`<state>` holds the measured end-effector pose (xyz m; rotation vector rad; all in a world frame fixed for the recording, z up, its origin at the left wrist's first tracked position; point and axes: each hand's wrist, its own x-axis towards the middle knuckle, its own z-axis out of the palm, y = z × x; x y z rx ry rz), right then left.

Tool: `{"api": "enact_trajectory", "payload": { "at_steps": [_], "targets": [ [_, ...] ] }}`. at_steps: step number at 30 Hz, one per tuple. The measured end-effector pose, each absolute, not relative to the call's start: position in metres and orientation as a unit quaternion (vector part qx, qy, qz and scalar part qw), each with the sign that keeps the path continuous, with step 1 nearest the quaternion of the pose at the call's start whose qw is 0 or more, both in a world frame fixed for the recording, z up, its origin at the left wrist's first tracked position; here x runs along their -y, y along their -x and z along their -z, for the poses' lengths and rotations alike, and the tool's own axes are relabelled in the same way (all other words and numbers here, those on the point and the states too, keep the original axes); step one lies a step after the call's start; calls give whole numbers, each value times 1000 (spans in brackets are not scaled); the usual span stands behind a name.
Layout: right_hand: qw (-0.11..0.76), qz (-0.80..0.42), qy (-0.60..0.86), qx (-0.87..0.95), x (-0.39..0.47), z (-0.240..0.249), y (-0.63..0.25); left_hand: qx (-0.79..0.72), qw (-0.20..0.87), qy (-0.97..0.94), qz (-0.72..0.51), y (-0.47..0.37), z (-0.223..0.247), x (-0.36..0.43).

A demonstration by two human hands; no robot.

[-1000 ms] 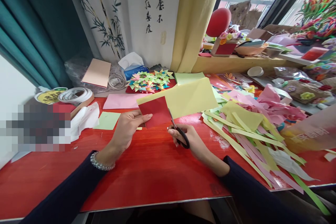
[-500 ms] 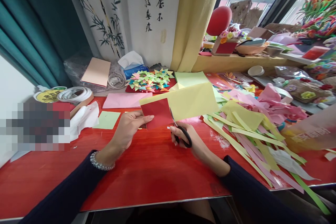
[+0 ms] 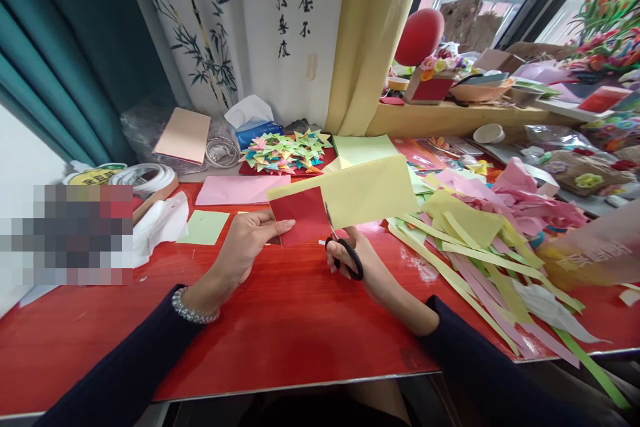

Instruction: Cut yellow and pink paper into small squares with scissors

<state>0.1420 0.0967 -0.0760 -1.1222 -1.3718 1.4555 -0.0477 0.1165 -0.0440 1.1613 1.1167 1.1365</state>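
My left hand [image 3: 250, 237] pinches a red square of card [image 3: 301, 217] together with a sheet of yellow paper [image 3: 373, 192] that lies behind it and sticks out to the right. Black-handled scissors [image 3: 350, 259] are in my right hand [image 3: 356, 250], fingers through the loops. Their blades stand at the right edge of the red square, against the yellow paper. How far the paper is cut there I cannot make out. Below and left of the papers, a light green square [image 3: 204, 227] lies flat on the red table [image 3: 240, 347].
Pink paper [image 3: 243, 190] and a pile of folded paper stars [image 3: 287, 152] lie behind my hands. Paper strips and scraps [image 3: 480, 260] spread over the right side. White tape rolls [image 3: 143, 179] and a crumpled tissue [image 3: 161, 227] are at the left. A translucent bag [image 3: 595, 250] stands far right.
The scissors have shifted slightly, with their handles closer together and the blades more closed. The papers and my left hand have barely moved.
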Motion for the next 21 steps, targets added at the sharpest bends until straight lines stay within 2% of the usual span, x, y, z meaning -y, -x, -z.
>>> {"api": "enact_trajectory", "payload": {
  "at_steps": [9,16,21],
  "targets": [
    [460,-588,438,501,-98,83,-138,-464,576,-473,-478,48,45,-118],
    [428,-581,464,514,-97,73,-138,-463,561,-490,-480,49,48,-119],
    [402,-599,464,514,-98,67,-138,-450,595,-480,-462,47,51,-118]
  ]
}}
